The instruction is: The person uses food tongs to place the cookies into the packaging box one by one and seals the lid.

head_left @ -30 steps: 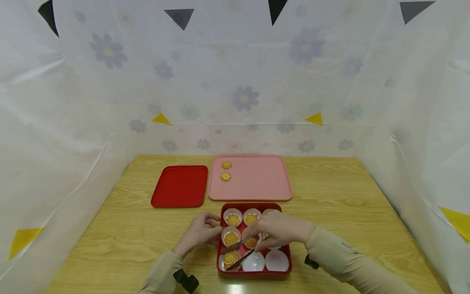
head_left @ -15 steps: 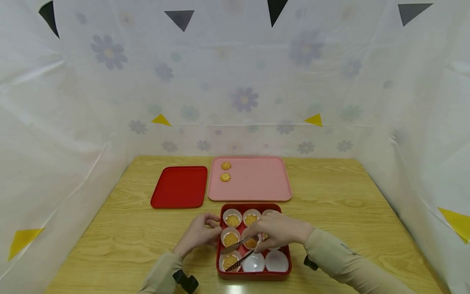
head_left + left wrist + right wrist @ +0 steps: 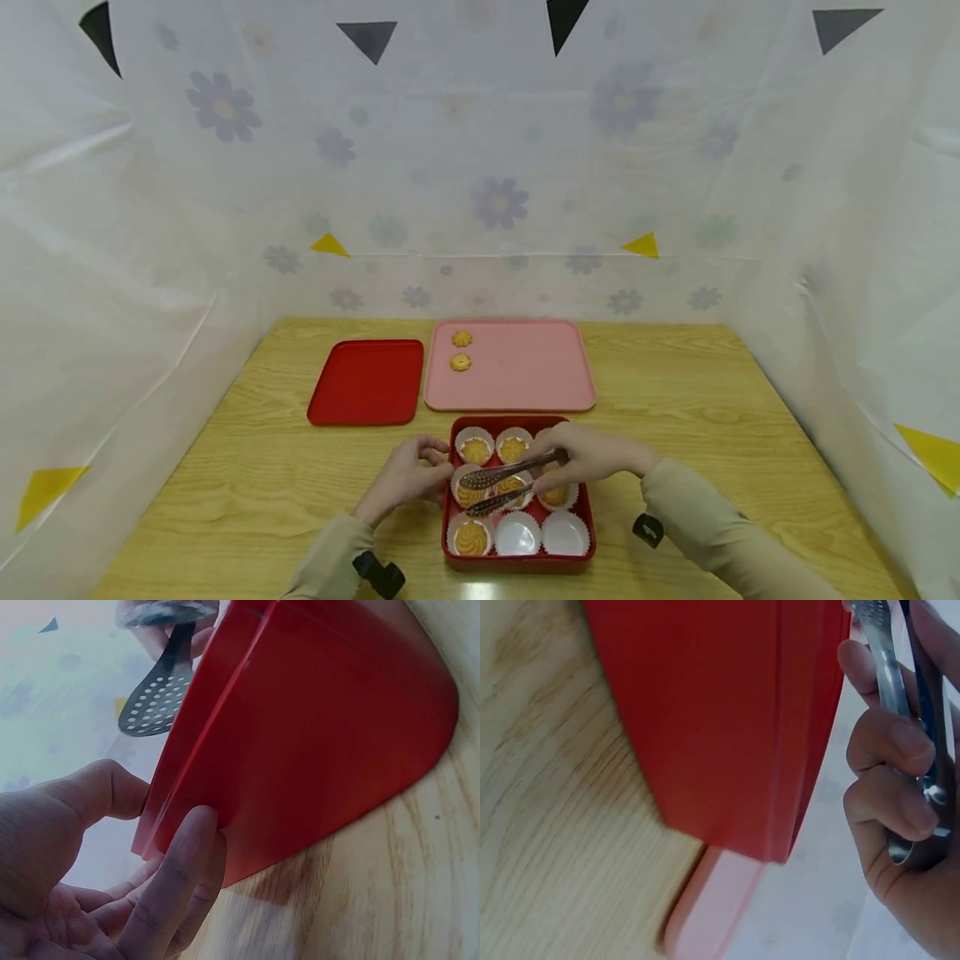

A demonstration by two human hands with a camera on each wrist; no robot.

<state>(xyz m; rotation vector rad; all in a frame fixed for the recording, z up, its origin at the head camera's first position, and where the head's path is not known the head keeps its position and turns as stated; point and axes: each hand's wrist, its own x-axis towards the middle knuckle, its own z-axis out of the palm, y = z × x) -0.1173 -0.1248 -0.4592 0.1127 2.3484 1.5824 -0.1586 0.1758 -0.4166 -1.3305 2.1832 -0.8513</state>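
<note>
A red box point(image 3: 517, 563) stands near the table's front, lined with several white paper cups. Piped cookies sit in cups across the back and middle rows, and one cookie point(image 3: 471, 538) lies in the front left cup. The front middle cup point(image 3: 517, 533) and front right cup point(image 3: 566, 533) show bare bottoms. My right hand point(image 3: 592, 454) grips metal tongs point(image 3: 483, 477), whose perforated heads stand apart over the middle row with nothing between them. My left hand point(image 3: 408, 477) holds the box's left wall, thumb point(image 3: 124, 791) at the rim, fingers point(image 3: 191, 847) against the outside. The right hand hides the back right cup.
Behind the box lies a pink tray point(image 3: 525, 367) bearing two flower-shaped cookies point(image 3: 461, 362) on its left side. A red square tray point(image 3: 367, 382) is to its left. White sheeting surrounds the wooden table point(image 3: 675, 400).
My right hand has raised the tongs back and away from the front left cup, leaving the cookie in it. The left hand stays at the box.
</note>
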